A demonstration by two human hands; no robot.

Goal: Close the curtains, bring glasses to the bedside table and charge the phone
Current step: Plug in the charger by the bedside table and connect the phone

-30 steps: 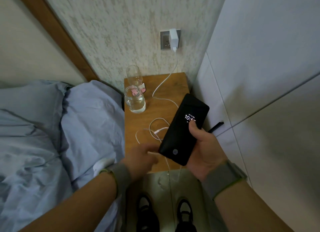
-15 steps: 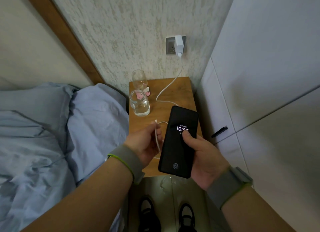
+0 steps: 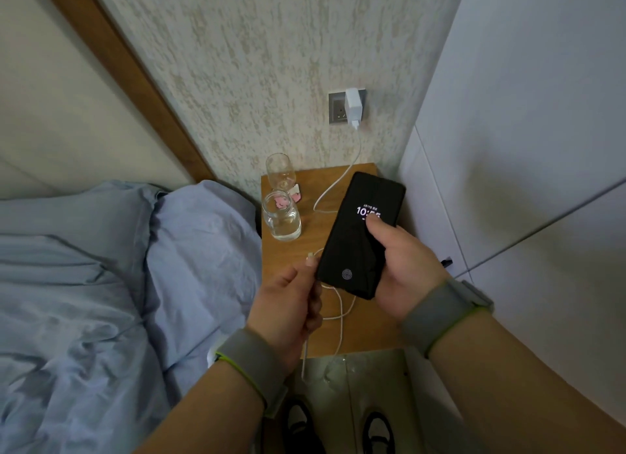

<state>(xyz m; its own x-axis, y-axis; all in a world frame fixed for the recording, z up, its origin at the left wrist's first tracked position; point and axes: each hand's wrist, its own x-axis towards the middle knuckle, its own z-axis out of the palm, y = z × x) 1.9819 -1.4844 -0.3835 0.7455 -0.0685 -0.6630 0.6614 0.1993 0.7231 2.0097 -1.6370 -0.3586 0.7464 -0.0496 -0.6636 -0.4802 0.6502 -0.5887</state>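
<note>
the right hand (image 3: 406,267) holds the black phone (image 3: 359,237) in the air above the wooden counter (image 3: 372,331). its fingers are wrapped behind the phone and its thumb lies across the lit screen, partly covering the clock. the phone is tilted, its top end toward the wall and its bottom end toward the person.

the left hand (image 3: 288,304) has its fingers curled, pinching the free end of the white cable (image 3: 341,328). the small plug tip sticks up past the thumb, just beside the phone's lower left edge and not in the port. below this hand the cable hangs in a loop over the counter's front edge. its other end runs up the wall to the white charger (image 3: 353,106), which sits in the grey socket (image 3: 335,110).

2 glasses stand at the counter's back left corner. a stemmed glass (image 3: 279,171) is nearest the wall, and a short clear jar (image 3: 282,220) is just in front of it. a small pink object (image 3: 295,196) lies between them, too small to identify.

a bed with blue bedding (image 3: 203,250) lies to the left of the counter, and a pale cabinet (image 3: 508,182) stands to the right. both wrists wear grey bands (image 3: 440,314). dark shoes (image 3: 298,426) show on the floor below.
</note>
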